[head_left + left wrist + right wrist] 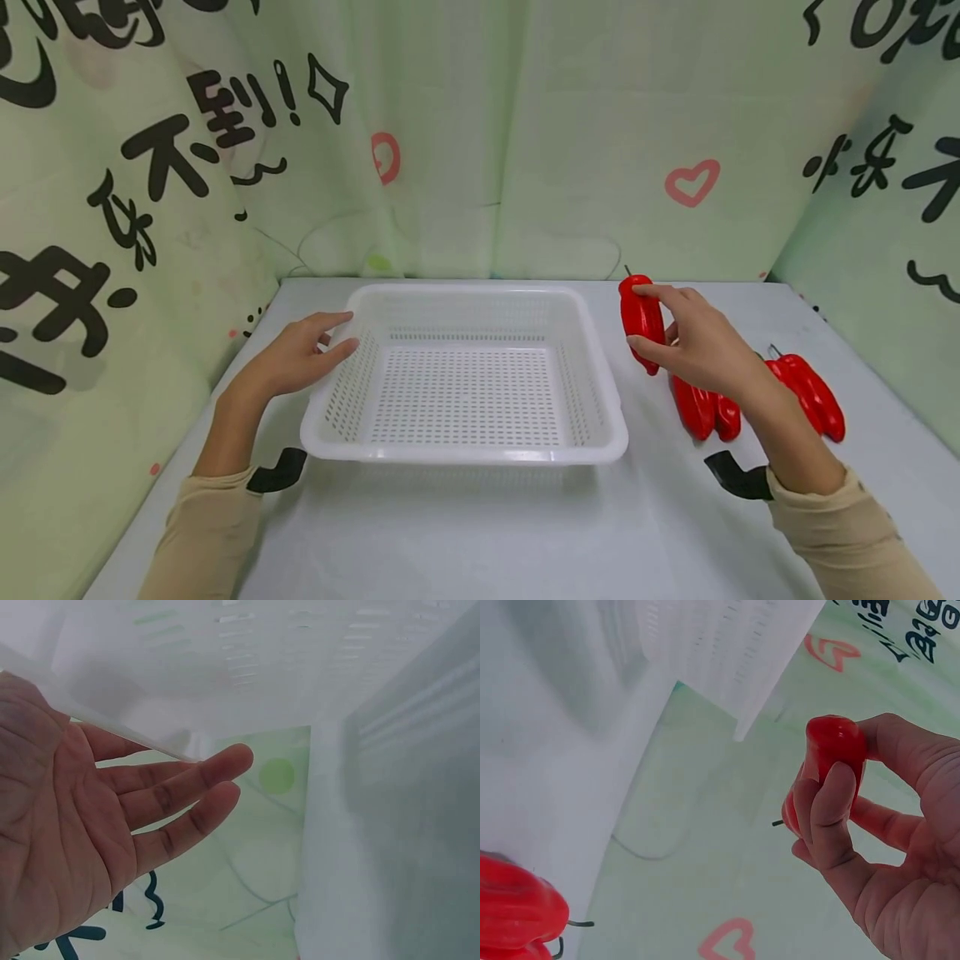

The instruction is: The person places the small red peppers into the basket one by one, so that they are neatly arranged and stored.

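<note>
A white plastic basket point(465, 396) with a perforated bottom and sides stands in the middle of the table. My left hand point(303, 354) is at its left rim, thumb and index finger over the edge; in the left wrist view other fingers point(187, 787) curve outside, below the rim. To the right of the basket, my right hand point(701, 337) pinches a glossy red pepper point(641, 317) between thumb and fingers, stem upward. The right wrist view shows this red pepper point(832, 742) in the fingertips. Further red peppers point(697, 408) lie under and behind the right forearm, partly hidden.
On the right, another red pepper point(813, 396) lies beyond the forearm. The white table point(480, 533) is bordered at the back and sides by a pale green curtain point(562, 142) with black lettering and pink hearts. Black straps point(738, 477) stick out at both wrists.
</note>
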Demonstrator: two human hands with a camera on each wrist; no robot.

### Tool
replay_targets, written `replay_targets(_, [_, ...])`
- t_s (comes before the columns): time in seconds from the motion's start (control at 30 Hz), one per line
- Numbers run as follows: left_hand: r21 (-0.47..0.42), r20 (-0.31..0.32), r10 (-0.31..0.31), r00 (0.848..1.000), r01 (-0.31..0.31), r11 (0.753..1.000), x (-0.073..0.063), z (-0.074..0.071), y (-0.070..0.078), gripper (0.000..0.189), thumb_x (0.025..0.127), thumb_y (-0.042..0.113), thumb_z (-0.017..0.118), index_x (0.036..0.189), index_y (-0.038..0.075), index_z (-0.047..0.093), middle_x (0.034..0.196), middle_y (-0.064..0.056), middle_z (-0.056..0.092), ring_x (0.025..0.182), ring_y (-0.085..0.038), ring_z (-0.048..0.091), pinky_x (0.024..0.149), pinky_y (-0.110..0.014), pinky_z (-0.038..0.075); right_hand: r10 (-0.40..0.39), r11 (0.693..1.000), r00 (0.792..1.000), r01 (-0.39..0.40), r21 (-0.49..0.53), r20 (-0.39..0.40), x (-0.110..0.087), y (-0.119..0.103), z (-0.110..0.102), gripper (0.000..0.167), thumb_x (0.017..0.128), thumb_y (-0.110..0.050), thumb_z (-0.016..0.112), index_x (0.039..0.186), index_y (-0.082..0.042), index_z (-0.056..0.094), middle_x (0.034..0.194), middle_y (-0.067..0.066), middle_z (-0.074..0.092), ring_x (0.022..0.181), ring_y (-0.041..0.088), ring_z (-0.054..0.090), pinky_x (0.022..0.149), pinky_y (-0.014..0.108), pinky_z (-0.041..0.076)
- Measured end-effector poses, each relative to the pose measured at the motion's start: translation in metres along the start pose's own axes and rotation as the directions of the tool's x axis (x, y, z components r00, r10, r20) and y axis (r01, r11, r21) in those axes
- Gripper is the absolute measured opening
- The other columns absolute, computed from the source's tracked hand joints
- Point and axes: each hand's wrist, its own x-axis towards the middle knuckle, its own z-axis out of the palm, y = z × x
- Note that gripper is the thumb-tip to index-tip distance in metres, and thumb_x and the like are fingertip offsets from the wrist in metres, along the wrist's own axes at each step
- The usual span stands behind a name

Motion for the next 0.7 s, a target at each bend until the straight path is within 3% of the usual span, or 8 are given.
replay_targets(0.7, [0.001, 0.001, -0.008, 1.0, 0.008, 1.0, -0.003, 0.002, 0.001, 0.062, 0.105, 0.028, 0.057, 0.153, -0.005, 0.039, 0.147, -0.027, 0.05, 0.119, -0.043, 0.058, 0.093, -0.056, 0.055, -0.092, 0.995, 0.996, 0.092, 0.033, -0.005, 0.01, -0.045, -0.002, 0.076, 0.09, -0.021, 0.077, 0.154, -0.007, 0.039, 0.139, 0.023, 0.046, 0.099, 0.036, 0.059, 0.069, 0.042, 0.062])
